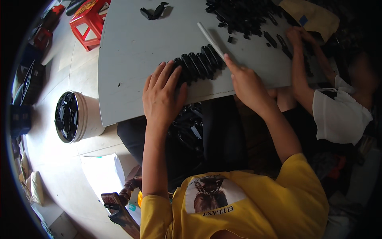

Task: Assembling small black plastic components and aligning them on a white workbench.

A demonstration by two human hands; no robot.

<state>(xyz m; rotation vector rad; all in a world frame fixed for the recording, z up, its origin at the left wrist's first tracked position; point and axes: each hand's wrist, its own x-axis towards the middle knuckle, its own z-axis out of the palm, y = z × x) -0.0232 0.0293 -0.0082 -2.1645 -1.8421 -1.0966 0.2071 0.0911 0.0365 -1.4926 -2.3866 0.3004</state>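
A row of small black oblong plastic pieces (197, 64) stands side by side near the front edge of the grey-white table (127, 59). My left hand (162, 95) lies over the row's left end, fingers stretched out and partly covering the pieces there. In my right hand (248, 85) is a thin white stick (209, 38), its index finger pointing along it. The stick slants up and left from that hand, beside the row's right end. The other fingers of my right hand are curled under and partly hidden.
A large heap of black pieces (242, 16) covers the far right, with a few loose ones at the far left (154, 11). Another person's hands (296, 36) work at right. More pieces (187, 133) rest below the table edge. Left stand a white bucket (89, 115) and red stool (88, 20).
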